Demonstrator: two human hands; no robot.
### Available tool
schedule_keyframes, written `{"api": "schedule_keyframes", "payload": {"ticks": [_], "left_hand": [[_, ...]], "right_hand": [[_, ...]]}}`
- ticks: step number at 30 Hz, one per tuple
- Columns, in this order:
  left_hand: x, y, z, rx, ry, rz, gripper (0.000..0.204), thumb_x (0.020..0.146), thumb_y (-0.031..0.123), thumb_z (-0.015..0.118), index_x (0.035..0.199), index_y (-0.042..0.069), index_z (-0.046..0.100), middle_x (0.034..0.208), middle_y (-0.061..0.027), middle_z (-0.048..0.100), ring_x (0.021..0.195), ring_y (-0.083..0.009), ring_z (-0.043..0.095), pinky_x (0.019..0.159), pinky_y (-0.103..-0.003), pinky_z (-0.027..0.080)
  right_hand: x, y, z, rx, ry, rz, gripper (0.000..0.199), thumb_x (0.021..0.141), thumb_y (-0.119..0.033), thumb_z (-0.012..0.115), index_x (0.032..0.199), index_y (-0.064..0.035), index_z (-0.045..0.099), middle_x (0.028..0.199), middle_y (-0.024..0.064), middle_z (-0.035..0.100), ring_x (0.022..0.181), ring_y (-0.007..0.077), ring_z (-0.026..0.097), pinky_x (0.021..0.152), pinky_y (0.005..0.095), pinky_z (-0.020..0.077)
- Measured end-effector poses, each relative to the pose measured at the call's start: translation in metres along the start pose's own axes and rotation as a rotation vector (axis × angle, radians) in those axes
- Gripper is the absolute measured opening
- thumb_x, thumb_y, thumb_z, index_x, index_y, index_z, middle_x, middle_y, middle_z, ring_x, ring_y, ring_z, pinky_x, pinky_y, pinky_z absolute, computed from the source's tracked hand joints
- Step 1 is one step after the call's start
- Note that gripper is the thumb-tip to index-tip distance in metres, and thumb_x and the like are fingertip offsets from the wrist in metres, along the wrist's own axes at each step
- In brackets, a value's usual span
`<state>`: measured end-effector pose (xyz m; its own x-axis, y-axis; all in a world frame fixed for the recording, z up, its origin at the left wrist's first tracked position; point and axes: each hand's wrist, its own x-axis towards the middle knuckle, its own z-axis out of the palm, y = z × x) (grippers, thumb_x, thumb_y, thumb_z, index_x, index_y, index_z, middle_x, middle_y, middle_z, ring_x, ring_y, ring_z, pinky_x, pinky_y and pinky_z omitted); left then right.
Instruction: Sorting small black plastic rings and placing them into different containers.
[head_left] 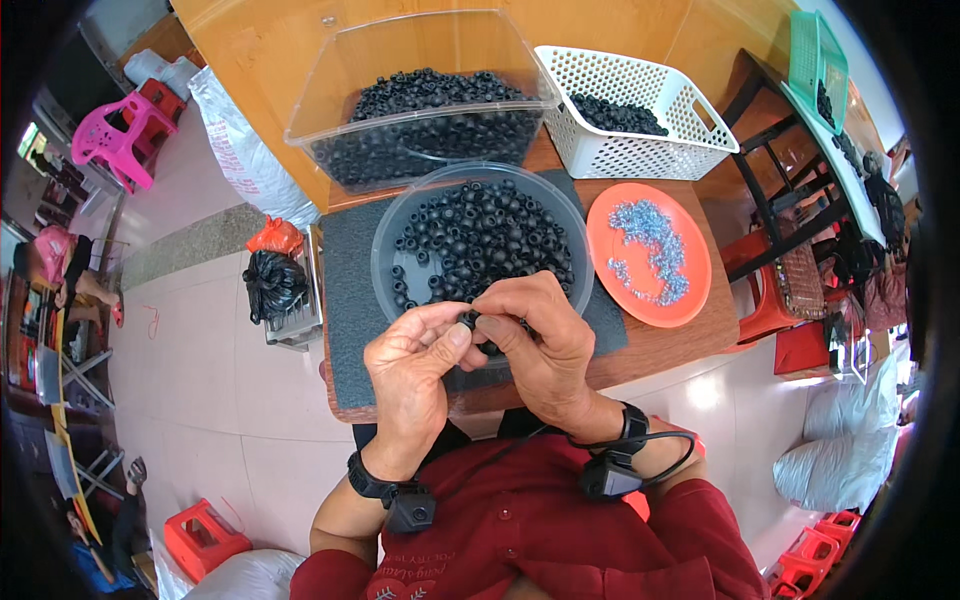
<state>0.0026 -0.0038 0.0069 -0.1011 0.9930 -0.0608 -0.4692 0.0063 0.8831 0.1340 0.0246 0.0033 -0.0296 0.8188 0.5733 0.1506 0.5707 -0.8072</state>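
Observation:
My left hand (412, 362) and my right hand (545, 350) meet over the near rim of a round clear tub (380, 262). Pinched between the thumb and fingers of the left is a small black ring-shaped part (468, 319). My right thumb and fingertips press together against that same part; whether they also hold some tiny piece is hidden. Many similar black parts (480, 235) with round holes fill most of the tub. Right of it, an orange plate (613, 275) carries a scatter of small shiny bluish pieces (655, 245).
Behind the tub stand a large clear bin (420, 130) of black parts and a white perforated basket (640, 155) with more. A dark mat (350, 330) covers part of the wooden table (700, 345). A black bag (275, 285) sits low to the left; a black-framed stand (775, 190) is at right.

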Motion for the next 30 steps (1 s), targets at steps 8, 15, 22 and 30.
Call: {"api": "schedule_keyframes", "payload": {"ticks": [8, 15, 22, 30], "left_hand": [[0.0, -0.001, 0.001, 0.034, -0.018, 0.009, 0.02, 0.085, 0.001, 0.065, 0.103, -0.005, 0.063, 0.083, -0.0119, 0.068, 0.064, -0.0142, 0.063, 0.059, -0.023, 0.05], [0.002, -0.003, 0.002, 0.042, -0.022, -0.038, 0.019, 0.085, 0.001, 0.064, 0.103, -0.005, 0.063, 0.083, -0.012, 0.068, 0.064, -0.0139, 0.063, 0.059, -0.023, 0.05], [0.003, -0.005, 0.002, 0.052, -0.021, -0.054, 0.02, 0.085, 0.001, 0.064, 0.104, -0.005, 0.063, 0.084, -0.0115, 0.068, 0.065, -0.0138, 0.063, 0.058, -0.023, 0.049], [0.006, -0.008, 0.005, 0.022, -0.048, -0.098, 0.018, 0.086, 0.003, 0.064, 0.103, -0.005, 0.063, 0.082, -0.0125, 0.068, 0.063, -0.0149, 0.063, 0.051, -0.023, 0.049]], "right_hand": [[0.009, 0.005, -0.007, -0.168, -0.064, -0.231, 0.025, 0.067, 0.007, 0.063, 0.09, -0.0031, 0.063, 0.087, 0.0095, 0.062, 0.075, 0.0269, 0.054, 0.062, 0.0343, 0.0445], [0.008, 0.008, -0.009, -0.219, -0.074, -0.263, 0.028, 0.064, 0.007, 0.063, 0.09, -0.003, 0.062, 0.086, 0.0099, 0.06, 0.074, 0.0272, 0.053, 0.061, 0.0354, 0.0442], [0.002, 0.011, -0.009, -0.186, -0.055, -0.208, 0.028, 0.065, 0.007, 0.064, 0.09, -0.0039, 0.062, 0.089, 0.0084, 0.061, 0.077, 0.0266, 0.053, 0.065, 0.0344, 0.0435], [0.0, 0.011, -0.012, -0.206, -0.034, -0.192, 0.023, 0.071, 0.006, 0.064, 0.091, -0.0046, 0.063, 0.09, 0.0077, 0.061, 0.082, 0.0256, 0.052, 0.071, 0.0347, 0.0429]]}}
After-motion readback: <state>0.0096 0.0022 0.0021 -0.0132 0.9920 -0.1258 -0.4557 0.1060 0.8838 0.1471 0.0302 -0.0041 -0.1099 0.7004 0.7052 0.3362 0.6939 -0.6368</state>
